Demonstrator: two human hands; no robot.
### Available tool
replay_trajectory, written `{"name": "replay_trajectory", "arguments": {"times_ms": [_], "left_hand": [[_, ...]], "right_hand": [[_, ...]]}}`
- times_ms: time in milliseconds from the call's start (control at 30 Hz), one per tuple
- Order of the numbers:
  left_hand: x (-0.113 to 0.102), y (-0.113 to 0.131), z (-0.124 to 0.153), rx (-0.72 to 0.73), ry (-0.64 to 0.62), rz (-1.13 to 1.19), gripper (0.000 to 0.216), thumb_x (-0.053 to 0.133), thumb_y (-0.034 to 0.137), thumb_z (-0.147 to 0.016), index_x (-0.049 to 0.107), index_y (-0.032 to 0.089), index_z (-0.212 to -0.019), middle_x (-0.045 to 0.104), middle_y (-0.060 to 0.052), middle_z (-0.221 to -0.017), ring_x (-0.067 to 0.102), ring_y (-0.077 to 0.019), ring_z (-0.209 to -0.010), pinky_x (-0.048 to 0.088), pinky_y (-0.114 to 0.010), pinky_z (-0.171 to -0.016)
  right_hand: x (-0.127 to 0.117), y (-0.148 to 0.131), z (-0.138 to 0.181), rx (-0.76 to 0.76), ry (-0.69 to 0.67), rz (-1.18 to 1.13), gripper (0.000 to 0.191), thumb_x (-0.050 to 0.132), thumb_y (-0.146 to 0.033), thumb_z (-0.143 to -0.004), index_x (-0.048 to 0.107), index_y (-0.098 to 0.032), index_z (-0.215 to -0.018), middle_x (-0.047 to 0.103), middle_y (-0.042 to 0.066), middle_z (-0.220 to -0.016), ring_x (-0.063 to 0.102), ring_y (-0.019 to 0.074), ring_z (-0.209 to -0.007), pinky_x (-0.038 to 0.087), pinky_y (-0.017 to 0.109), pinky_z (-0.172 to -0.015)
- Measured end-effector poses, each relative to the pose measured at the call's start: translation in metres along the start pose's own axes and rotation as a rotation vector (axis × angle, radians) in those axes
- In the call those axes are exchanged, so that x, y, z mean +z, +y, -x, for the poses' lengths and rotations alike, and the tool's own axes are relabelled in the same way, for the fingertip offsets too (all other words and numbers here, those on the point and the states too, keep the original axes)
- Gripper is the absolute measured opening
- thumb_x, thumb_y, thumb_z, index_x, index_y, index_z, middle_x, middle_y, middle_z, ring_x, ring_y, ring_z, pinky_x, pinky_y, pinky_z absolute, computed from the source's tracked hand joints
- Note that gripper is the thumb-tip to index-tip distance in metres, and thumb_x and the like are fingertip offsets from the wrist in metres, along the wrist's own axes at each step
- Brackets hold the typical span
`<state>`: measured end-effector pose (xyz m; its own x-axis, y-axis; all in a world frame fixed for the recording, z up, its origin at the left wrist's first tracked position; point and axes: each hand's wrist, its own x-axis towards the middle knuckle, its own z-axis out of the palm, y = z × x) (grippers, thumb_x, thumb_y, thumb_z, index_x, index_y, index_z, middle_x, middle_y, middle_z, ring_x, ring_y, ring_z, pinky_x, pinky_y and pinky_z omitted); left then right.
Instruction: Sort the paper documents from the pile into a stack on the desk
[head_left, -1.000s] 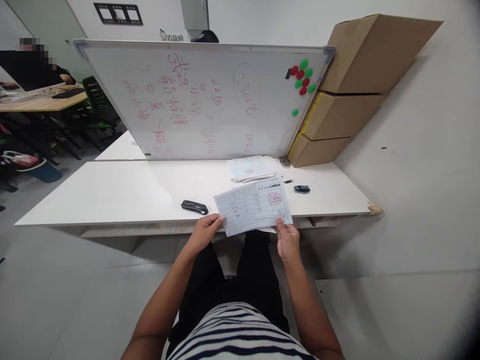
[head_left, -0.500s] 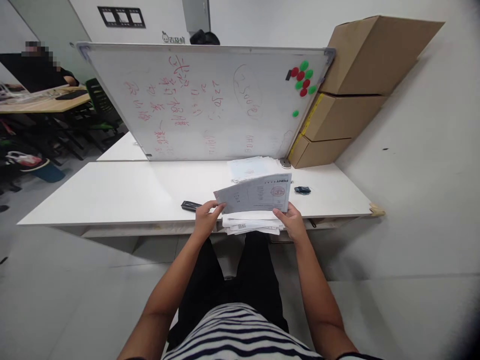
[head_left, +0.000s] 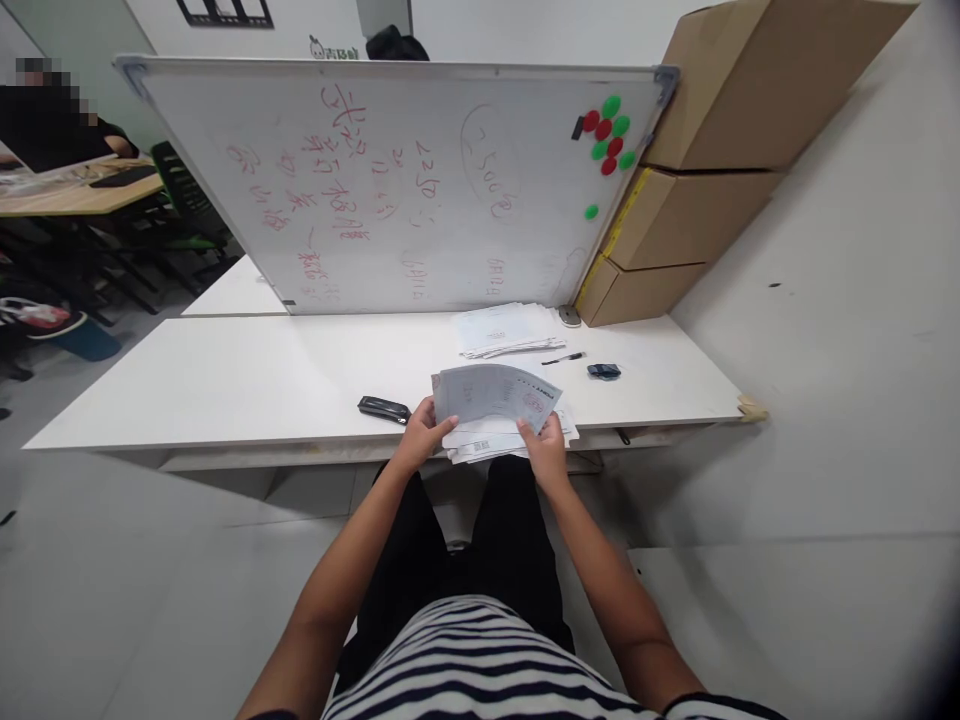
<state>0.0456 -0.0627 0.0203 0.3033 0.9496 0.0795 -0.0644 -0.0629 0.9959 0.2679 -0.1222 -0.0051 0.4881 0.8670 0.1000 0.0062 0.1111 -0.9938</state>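
Observation:
Between my two hands is a printed paper slip (head_left: 491,392) with a red round stamp, bent into a curve. My left hand (head_left: 425,435) pinches its left end, thumb on top. At the right end my right hand (head_left: 546,450) grips it the same way. Beneath the slip, a stack of papers (head_left: 480,446) juts over the table's front edge. Left of my left hand lies a black stapler (head_left: 383,409). Farther back, a second pile of papers (head_left: 510,328) rests on the table.
The white table (head_left: 225,380) backs onto a whiteboard (head_left: 360,190) with red writing and magnets. Cardboard boxes (head_left: 675,220) are stacked at the right. A pen (head_left: 562,358) and a small dark object (head_left: 604,371) lie on the tabletop. A person (head_left: 112,135) sits far left.
My right hand has moved left and inward, and the slip now bows between my hands. The pen behind it has come into view. The camera view has shifted slightly.

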Motion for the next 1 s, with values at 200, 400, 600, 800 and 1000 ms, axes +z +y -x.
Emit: {"name": "replay_trajectory", "arguments": {"times_ms": [200, 400, 600, 800, 1000], "left_hand": [[0.002, -0.011, 0.005, -0.101, 0.039, 0.044, 0.054, 0.071, 0.047, -0.073, 0.060, 0.020, -0.118, 0.065, -0.009, -0.121, 0.060, -0.0242, -0.113, 0.045, -0.040, -0.100], [0.001, -0.017, 0.008, -0.107, 0.097, 0.094, 0.048, 0.070, 0.050, -0.072, 0.067, 0.018, -0.108, 0.069, -0.007, -0.115, 0.061, -0.0249, -0.110, 0.044, -0.042, -0.100], [0.002, -0.018, 0.016, -0.135, 0.149, 0.174, 0.046, 0.067, 0.047, -0.076, 0.067, 0.017, -0.111, 0.069, -0.008, -0.115, 0.058, -0.0262, -0.115, 0.039, -0.043, -0.105], [0.004, -0.008, 0.028, -0.065, 0.101, 0.016, 0.048, 0.057, 0.049, -0.083, 0.061, 0.020, -0.121, 0.064, -0.007, -0.123, 0.054, -0.0247, -0.121, 0.036, -0.042, -0.108], [-0.052, 0.015, 0.025, 0.032, 0.041, -0.378, 0.074, 0.057, 0.045, -0.085, 0.023, 0.029, -0.148, 0.050, -0.009, -0.139, 0.051, -0.0231, -0.122, 0.042, -0.039, -0.101]], "right_hand": [[0.012, -0.002, 0.011, 0.019, 0.076, -0.109, 0.046, 0.065, -0.046, -0.077, 0.051, -0.020, -0.113, 0.063, 0.010, -0.120, 0.059, 0.0222, -0.111, 0.044, 0.040, -0.097], [0.021, -0.003, 0.022, -0.011, 0.064, -0.154, 0.053, 0.064, -0.047, -0.080, 0.048, -0.021, -0.123, 0.060, 0.012, -0.126, 0.057, 0.0233, -0.116, 0.043, 0.041, -0.099], [0.023, 0.011, 0.035, -0.044, 0.039, 0.105, 0.048, 0.059, -0.047, -0.083, 0.053, -0.017, -0.119, 0.066, 0.012, -0.115, 0.059, 0.0248, -0.110, 0.043, 0.042, -0.098], [0.024, 0.018, 0.046, -0.053, 0.056, 0.295, 0.042, 0.049, -0.049, -0.087, 0.057, -0.017, -0.113, 0.068, 0.014, -0.108, 0.062, 0.0268, -0.105, 0.047, 0.041, -0.091], [0.005, 0.004, 0.056, -0.020, 0.013, 0.319, 0.046, 0.052, -0.050, -0.086, 0.062, -0.016, -0.116, 0.068, 0.013, -0.113, 0.061, 0.0288, -0.108, 0.046, 0.043, -0.093]]}}
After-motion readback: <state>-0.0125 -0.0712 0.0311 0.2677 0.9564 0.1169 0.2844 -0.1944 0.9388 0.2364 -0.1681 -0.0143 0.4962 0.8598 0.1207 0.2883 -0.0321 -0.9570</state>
